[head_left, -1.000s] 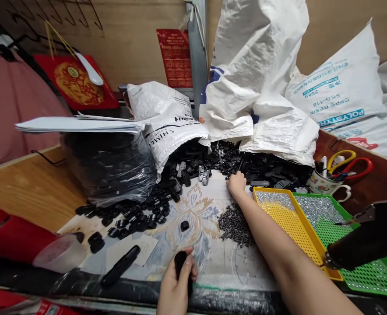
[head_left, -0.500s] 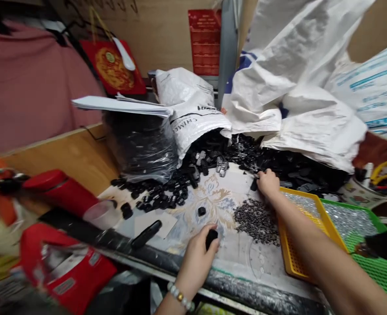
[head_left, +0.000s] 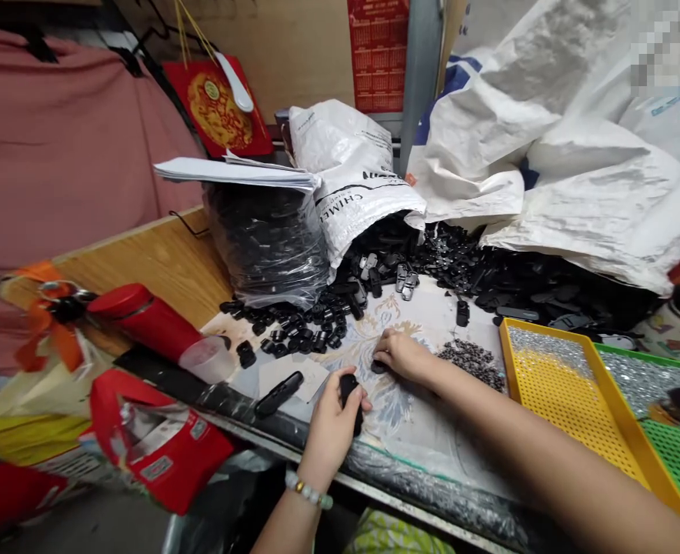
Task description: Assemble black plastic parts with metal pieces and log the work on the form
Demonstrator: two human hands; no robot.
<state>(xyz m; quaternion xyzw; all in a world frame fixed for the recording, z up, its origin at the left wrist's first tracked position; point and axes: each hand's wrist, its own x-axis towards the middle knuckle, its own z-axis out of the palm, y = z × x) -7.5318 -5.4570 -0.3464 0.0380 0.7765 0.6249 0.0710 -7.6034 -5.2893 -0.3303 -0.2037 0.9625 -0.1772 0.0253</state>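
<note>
My left hand (head_left: 331, 419) is closed around a black plastic piece (head_left: 350, 388) near the front edge of the table. My right hand (head_left: 398, 355) lies just beyond it on the patterned table cover (head_left: 398, 408), fingers curled over a small black part (head_left: 378, 366) that is mostly hidden. A heap of small dark grey bits (head_left: 472, 360) lies just right of that hand. Black plastic parts (head_left: 299, 335) spill from white sacks (head_left: 355, 185) across the back of the table.
A yellow mesh tray (head_left: 553, 388) and a green mesh tray (head_left: 671, 431) with silvery bits stand at right. A clear bag of black parts (head_left: 268, 246) under papers stands behind. A red flask (head_left: 144, 319), a clear cup (head_left: 208, 358) and a long black piece (head_left: 279, 392) lie at left.
My right hand has drawn back from the far pile of black parts to the middle of the table, next to my left hand. The view has swung left.
</note>
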